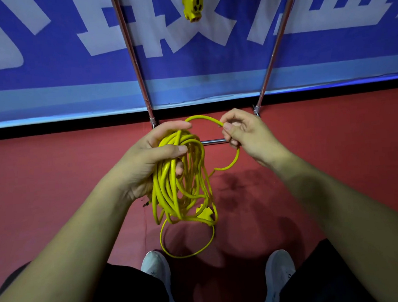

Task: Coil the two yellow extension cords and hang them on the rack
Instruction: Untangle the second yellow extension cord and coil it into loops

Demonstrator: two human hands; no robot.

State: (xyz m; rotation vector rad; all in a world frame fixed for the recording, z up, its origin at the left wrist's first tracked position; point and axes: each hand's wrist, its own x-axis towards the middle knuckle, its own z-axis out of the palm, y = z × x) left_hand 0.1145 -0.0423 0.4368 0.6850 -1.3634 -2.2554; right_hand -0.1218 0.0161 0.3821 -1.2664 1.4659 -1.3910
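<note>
My left hand grips a bundle of coiled yellow extension cord whose loops hang down toward the floor; its yellow plug dangles at the bottom of the coil. My right hand pinches a free loop of the same cord just right of the bundle. At the top edge, a second yellow cord's socket end hangs between the two slanted metal legs of the rack. The rack's low crossbar shows between my hands.
A blue banner with large white characters stands behind the rack. The floor is red. My two white shoes are at the bottom of the view, near the lowest cord loop.
</note>
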